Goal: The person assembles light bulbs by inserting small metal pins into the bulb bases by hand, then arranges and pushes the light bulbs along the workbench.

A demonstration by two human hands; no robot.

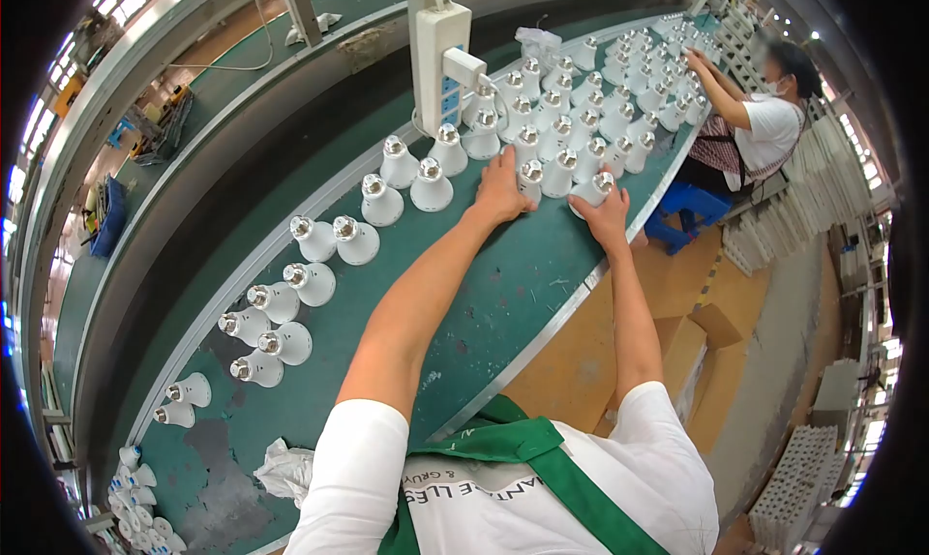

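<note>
Both my arms reach forward over the green bench (pixel 503 294) to the near edge of a crowd of white bulbs with silver screw caps. My left hand (pixel 501 189) has its fingers spread, with thumb and forefinger apart against the left side of the front bulbs (pixel 530 180). My right hand (pixel 607 216) curls round a white bulb (pixel 592 191) at the right end of the front row. Its fingers and thumb press on the bulb's sides. The bulbs stand upright, caps up, close together.
More bulbs (pixel 310 286) stand in a loose line to the left. A power strip (pixel 441 71) hangs on a post beyond them. Crumpled white cloth (pixel 284 470) lies near my left side. A co-worker (pixel 774 120) sits at the far right, hands among bulbs, near a blue stool (pixel 689 207).
</note>
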